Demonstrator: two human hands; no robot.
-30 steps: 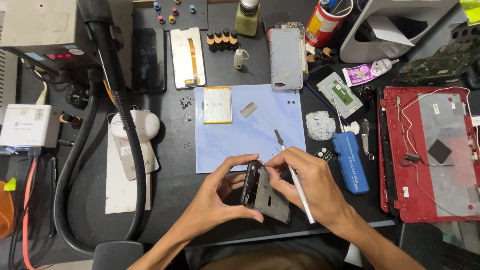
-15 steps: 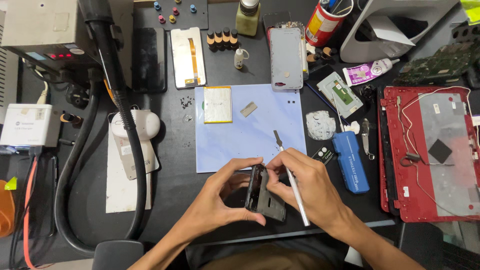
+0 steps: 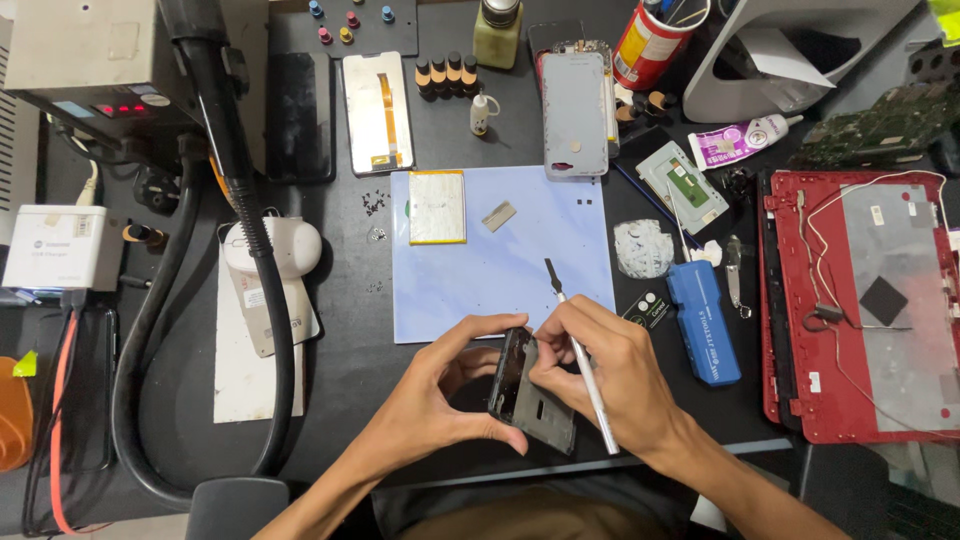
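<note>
My left hand (image 3: 440, 395) grips a dark phone frame (image 3: 530, 395) tilted on its edge at the near side of the black workbench. My right hand (image 3: 620, 375) holds a thin white-handled pry tool (image 3: 582, 355), its dark tip pointing up over the pale blue work mat (image 3: 500, 265), while its fingertips press on the frame's upper edge. A yellow-edged flat battery (image 3: 437, 207) and a small grey metal piece (image 3: 499, 216) lie on the mat beyond the hands.
A red laptop shell (image 3: 860, 300) lies at the right, a blue tool case (image 3: 705, 322) beside my right hand. Phone panels (image 3: 378, 98), small bottles (image 3: 445, 75) and a red can (image 3: 648, 42) line the far edge. A thick black hose (image 3: 235, 260) curves at the left.
The phone frame has been turned from lying flatter to standing on its edge. Both hands have closed in around it. The pry tool shifted slightly with the right hand.
</note>
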